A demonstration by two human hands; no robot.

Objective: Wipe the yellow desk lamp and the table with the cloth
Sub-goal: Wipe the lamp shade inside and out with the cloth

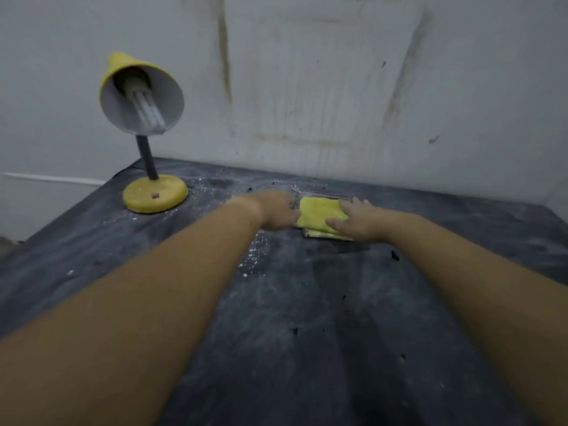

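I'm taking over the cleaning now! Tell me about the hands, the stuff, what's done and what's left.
The left hand is at the left edge of the cloth, blurred, grip unclear. The right hand lies flat on the cloth. It sits folded on the table near the back wall. The yellow desk lamp stands at the back left corner, white specks round its base. Nothing looks wiped yet; lamp and dusty table remain.
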